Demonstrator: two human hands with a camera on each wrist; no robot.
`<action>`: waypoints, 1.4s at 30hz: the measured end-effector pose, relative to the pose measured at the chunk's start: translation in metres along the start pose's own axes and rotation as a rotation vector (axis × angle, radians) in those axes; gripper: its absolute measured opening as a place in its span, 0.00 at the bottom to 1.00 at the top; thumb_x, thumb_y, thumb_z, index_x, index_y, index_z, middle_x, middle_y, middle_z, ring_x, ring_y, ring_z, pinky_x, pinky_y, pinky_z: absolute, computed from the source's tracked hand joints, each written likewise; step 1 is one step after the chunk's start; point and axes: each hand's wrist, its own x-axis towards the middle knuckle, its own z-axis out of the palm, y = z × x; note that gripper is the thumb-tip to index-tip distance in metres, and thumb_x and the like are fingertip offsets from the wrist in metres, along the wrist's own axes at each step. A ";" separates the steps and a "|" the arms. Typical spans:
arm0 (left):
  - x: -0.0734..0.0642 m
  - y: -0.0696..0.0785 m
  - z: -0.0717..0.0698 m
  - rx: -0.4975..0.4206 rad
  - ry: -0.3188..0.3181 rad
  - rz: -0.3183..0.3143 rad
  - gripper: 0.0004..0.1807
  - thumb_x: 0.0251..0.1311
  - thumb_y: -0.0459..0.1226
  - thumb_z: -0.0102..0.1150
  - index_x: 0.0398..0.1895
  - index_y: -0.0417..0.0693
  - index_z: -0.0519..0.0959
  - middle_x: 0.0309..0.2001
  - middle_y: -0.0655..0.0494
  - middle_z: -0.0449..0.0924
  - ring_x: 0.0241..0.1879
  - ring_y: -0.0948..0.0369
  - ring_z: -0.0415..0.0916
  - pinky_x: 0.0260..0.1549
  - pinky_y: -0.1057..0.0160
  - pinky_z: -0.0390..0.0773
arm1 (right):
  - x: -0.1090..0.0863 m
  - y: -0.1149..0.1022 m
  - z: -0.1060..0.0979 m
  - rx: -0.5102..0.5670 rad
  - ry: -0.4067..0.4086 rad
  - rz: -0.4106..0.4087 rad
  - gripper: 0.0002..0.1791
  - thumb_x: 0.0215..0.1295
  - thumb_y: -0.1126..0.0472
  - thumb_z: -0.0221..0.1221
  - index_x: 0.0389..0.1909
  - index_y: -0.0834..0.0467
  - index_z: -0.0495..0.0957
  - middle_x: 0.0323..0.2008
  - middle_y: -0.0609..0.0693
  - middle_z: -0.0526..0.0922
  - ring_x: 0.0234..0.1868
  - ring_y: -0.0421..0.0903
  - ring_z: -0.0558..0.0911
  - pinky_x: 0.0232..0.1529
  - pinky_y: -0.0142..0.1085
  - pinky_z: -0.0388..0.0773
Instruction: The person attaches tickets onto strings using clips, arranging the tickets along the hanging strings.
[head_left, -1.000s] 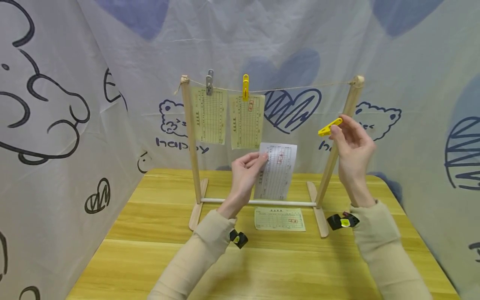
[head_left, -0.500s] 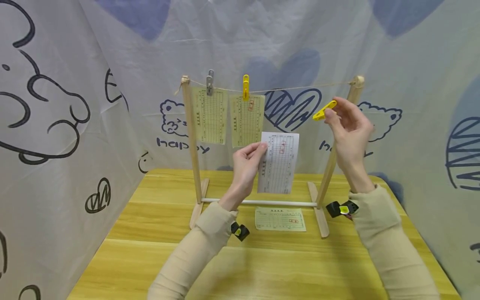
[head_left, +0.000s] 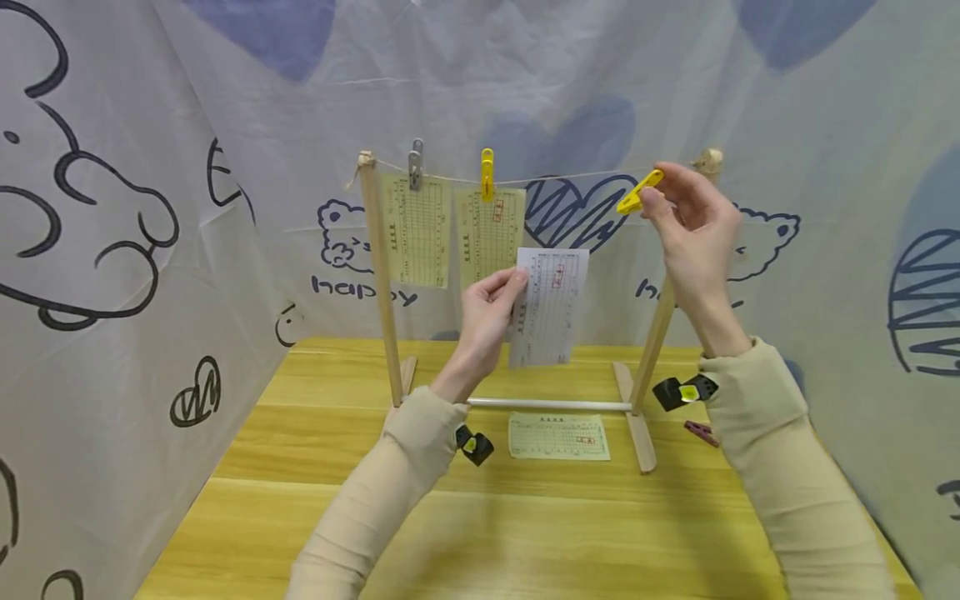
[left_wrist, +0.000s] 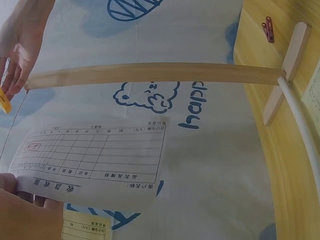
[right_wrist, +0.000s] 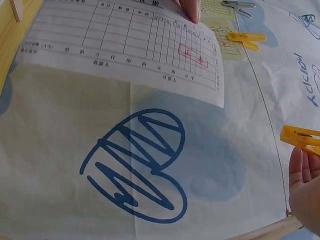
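Note:
My left hand (head_left: 483, 321) pinches a white printed receipt form (head_left: 551, 321) by its left edge, below the string. The receipt (left_wrist: 90, 155) has a red stamp and bends slightly in the left wrist view. My right hand (head_left: 697, 237) pinches a yellow clothespin (head_left: 640, 192) between thumb and fingers, close to the string (head_left: 558, 177) near the right post. Left of the receipt, two yellowish forms hang from the string: one (head_left: 417, 242) under a grey clothespin (head_left: 416, 167), the other (head_left: 483, 229) under a yellow clothespin (head_left: 487, 175). The held receipt partly covers the second form.
The string runs between two wooden posts (head_left: 382, 292) joined low down by a white rod (head_left: 551, 405). A yellowish form (head_left: 558, 446) lies flat on the wooden table (head_left: 525, 533). A dark red clothespin (head_left: 701, 432) lies near the right foot. Patterned cloth (head_left: 225, 150) surrounds the table.
Both hands have risen: the left lifts the receipt closer to the string, the right brings the yellow clothespin up and slightly left. The red clothespin on the table has come into fuller view.

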 end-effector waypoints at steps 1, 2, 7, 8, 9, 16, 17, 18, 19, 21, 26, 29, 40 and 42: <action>0.001 0.001 0.000 -0.003 -0.001 -0.001 0.15 0.72 0.37 0.57 0.54 0.36 0.81 0.32 0.64 0.87 0.27 0.69 0.75 0.23 0.74 0.68 | 0.002 -0.001 0.002 0.001 -0.004 -0.002 0.15 0.68 0.67 0.62 0.54 0.64 0.82 0.41 0.42 0.85 0.38 0.39 0.82 0.43 0.26 0.80; 0.002 0.002 0.001 -0.005 0.000 -0.001 0.16 0.72 0.38 0.57 0.54 0.36 0.81 0.33 0.63 0.87 0.28 0.69 0.76 0.25 0.74 0.69 | 0.004 -0.002 0.004 -0.002 -0.007 -0.004 0.15 0.68 0.67 0.62 0.54 0.63 0.82 0.40 0.41 0.85 0.37 0.39 0.82 0.43 0.26 0.80; 0.007 0.005 0.005 -0.033 -0.001 0.000 0.17 0.71 0.38 0.58 0.55 0.36 0.81 0.36 0.61 0.85 0.34 0.68 0.78 0.34 0.72 0.79 | 0.013 -0.003 0.012 0.008 -0.026 -0.008 0.14 0.68 0.68 0.62 0.54 0.61 0.82 0.39 0.39 0.85 0.38 0.38 0.83 0.42 0.26 0.80; 0.007 0.005 0.006 -0.036 -0.002 0.003 0.17 0.71 0.38 0.58 0.56 0.36 0.81 0.36 0.62 0.84 0.35 0.68 0.78 0.35 0.72 0.80 | 0.014 -0.003 0.013 0.004 -0.032 -0.007 0.15 0.68 0.68 0.62 0.54 0.61 0.82 0.39 0.39 0.85 0.38 0.37 0.83 0.42 0.26 0.80; 0.008 0.006 0.007 -0.043 -0.002 0.006 0.17 0.71 0.38 0.58 0.56 0.35 0.80 0.36 0.62 0.84 0.35 0.68 0.78 0.36 0.71 0.81 | 0.016 -0.003 0.014 -0.001 -0.040 -0.005 0.15 0.68 0.68 0.62 0.54 0.61 0.82 0.40 0.38 0.85 0.38 0.37 0.83 0.43 0.26 0.80; 0.012 0.010 0.012 -0.069 0.005 0.013 0.17 0.70 0.36 0.59 0.56 0.35 0.81 0.37 0.62 0.83 0.38 0.68 0.78 0.41 0.69 0.83 | 0.023 -0.007 0.021 0.026 -0.084 0.053 0.15 0.67 0.66 0.63 0.54 0.61 0.82 0.42 0.41 0.86 0.42 0.38 0.84 0.47 0.26 0.80; 0.013 0.010 0.012 -0.072 0.007 0.014 0.17 0.70 0.36 0.59 0.56 0.35 0.81 0.38 0.62 0.83 0.38 0.68 0.79 0.42 0.68 0.84 | 0.025 -0.007 0.022 0.038 -0.088 0.062 0.15 0.67 0.67 0.64 0.54 0.61 0.82 0.42 0.42 0.86 0.42 0.39 0.84 0.47 0.26 0.80; 0.013 0.011 0.013 -0.076 0.010 0.015 0.16 0.70 0.36 0.59 0.56 0.35 0.81 0.38 0.62 0.83 0.38 0.68 0.79 0.42 0.68 0.84 | 0.026 -0.008 0.023 0.046 -0.091 0.073 0.15 0.66 0.67 0.64 0.53 0.61 0.82 0.42 0.43 0.86 0.43 0.39 0.84 0.48 0.26 0.80; 0.014 0.011 0.013 -0.077 0.014 0.018 0.16 0.70 0.36 0.60 0.55 0.35 0.81 0.37 0.62 0.83 0.38 0.68 0.79 0.42 0.68 0.84 | 0.027 -0.009 0.024 0.036 -0.097 0.076 0.15 0.66 0.66 0.64 0.54 0.60 0.82 0.43 0.43 0.86 0.44 0.39 0.84 0.49 0.26 0.80; 0.015 0.012 0.014 -0.071 0.022 0.022 0.16 0.69 0.36 0.60 0.55 0.36 0.81 0.37 0.62 0.83 0.37 0.68 0.79 0.41 0.68 0.84 | 0.029 -0.009 0.026 0.008 -0.105 0.081 0.16 0.66 0.65 0.65 0.54 0.61 0.81 0.44 0.43 0.87 0.44 0.38 0.84 0.49 0.26 0.80; 0.018 0.013 0.016 -0.053 0.041 0.026 0.16 0.69 0.38 0.61 0.54 0.37 0.82 0.36 0.62 0.83 0.36 0.68 0.79 0.40 0.70 0.83 | 0.035 -0.010 0.030 -0.065 -0.120 0.098 0.16 0.66 0.64 0.65 0.54 0.60 0.81 0.46 0.46 0.87 0.45 0.37 0.84 0.50 0.26 0.80; 0.019 0.015 0.018 -0.062 0.054 0.026 0.16 0.68 0.37 0.62 0.53 0.36 0.82 0.35 0.63 0.83 0.35 0.68 0.79 0.39 0.70 0.83 | 0.039 -0.010 0.033 -0.069 -0.134 0.113 0.16 0.65 0.64 0.66 0.53 0.59 0.82 0.47 0.48 0.88 0.45 0.37 0.85 0.49 0.25 0.80; 0.024 0.018 0.025 -0.057 0.100 0.038 0.15 0.66 0.39 0.65 0.50 0.38 0.84 0.32 0.63 0.83 0.31 0.69 0.77 0.33 0.74 0.80 | 0.051 -0.009 0.040 -0.049 -0.167 0.086 0.14 0.64 0.67 0.66 0.50 0.63 0.82 0.45 0.47 0.88 0.40 0.35 0.85 0.39 0.25 0.80; 0.025 0.019 0.025 -0.052 0.106 0.038 0.15 0.66 0.39 0.65 0.50 0.39 0.84 0.33 0.62 0.83 0.31 0.68 0.77 0.33 0.74 0.80 | 0.053 -0.009 0.041 -0.050 -0.167 0.085 0.13 0.64 0.68 0.66 0.49 0.63 0.82 0.44 0.48 0.88 0.39 0.35 0.85 0.38 0.25 0.80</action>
